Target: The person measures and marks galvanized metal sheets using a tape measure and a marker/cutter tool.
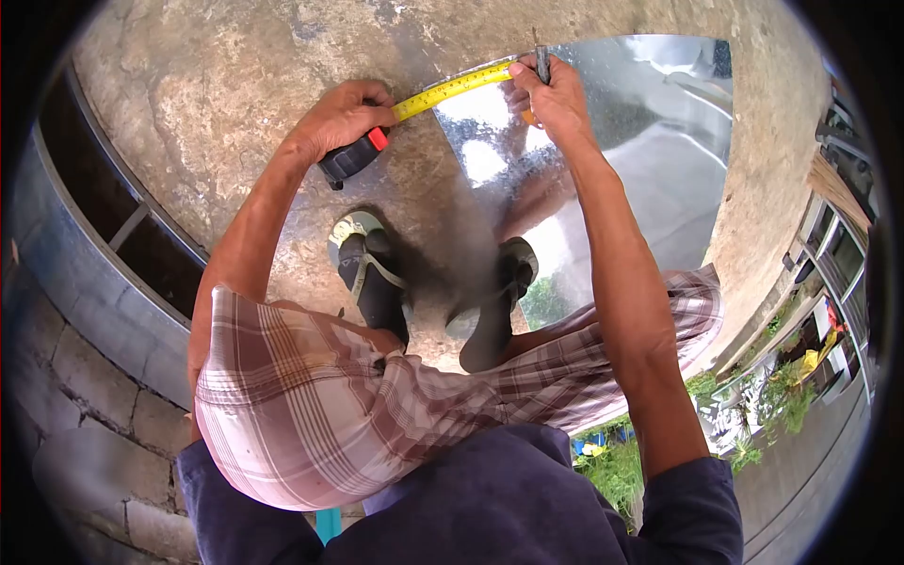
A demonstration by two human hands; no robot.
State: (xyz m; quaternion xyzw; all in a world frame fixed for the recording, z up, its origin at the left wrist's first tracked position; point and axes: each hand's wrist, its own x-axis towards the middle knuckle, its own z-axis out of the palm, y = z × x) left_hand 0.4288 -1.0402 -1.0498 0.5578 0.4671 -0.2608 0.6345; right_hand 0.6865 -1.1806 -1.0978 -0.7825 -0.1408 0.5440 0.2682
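Note:
A shiny metal sheet (659, 169) lies on the concrete floor at the upper right. Along its upper left edge stretches a yellow tape blade (452, 88), drawn from a black tape measure (350, 160) with a red button. My left hand (353, 115) is closed at the tape's mouth, with the case below its fingers. My right hand (554, 94) pinches the far end of the blade over the sheet and also holds a dark, thin marking tool (542, 64) upright. Something orange shows beneath my right hand, too small to name.
My feet in dark socks and sandals (363, 250) are on the floor below the tape. A metal-framed opening (127, 226) and a block wall (94, 377) are at the left. Plants (782, 395) and assorted items stand at the right.

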